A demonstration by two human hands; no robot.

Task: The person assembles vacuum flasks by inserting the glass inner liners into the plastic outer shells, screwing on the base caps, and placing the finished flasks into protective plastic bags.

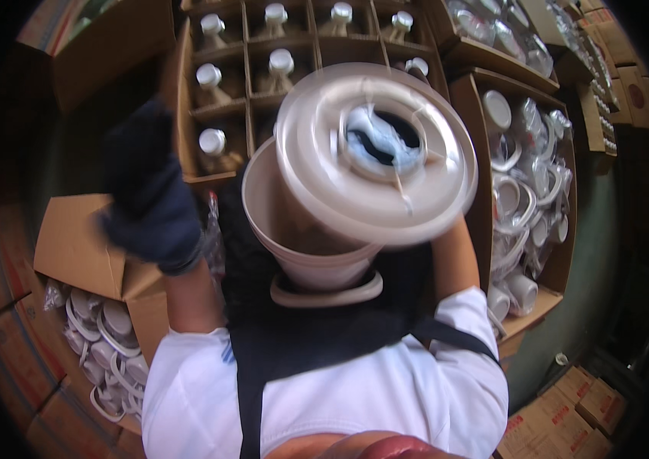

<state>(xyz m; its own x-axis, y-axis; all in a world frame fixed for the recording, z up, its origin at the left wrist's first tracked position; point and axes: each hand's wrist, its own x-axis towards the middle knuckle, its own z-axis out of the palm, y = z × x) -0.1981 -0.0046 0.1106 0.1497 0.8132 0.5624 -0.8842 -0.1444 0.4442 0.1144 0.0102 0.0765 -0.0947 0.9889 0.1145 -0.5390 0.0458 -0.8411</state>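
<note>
Head view: a beige round lid [340, 200] tilts over the matching bucket [323, 266], partly covering its mouth. The lid hides the right hand, so its grip cannot be told; the dark-gloved left hand [152, 195] blurs near a divided bottle carton [213, 179], grip unclear.

From the left of two fisheye lenses worn side by side on the head, the view drops steeply past the wearer's own white shirt [324, 413], close at the lower edge, to a pale round lid [355, 210] near mid-frame and a bottle carton [214, 179] beyond, black closing in at the sides.
</note>
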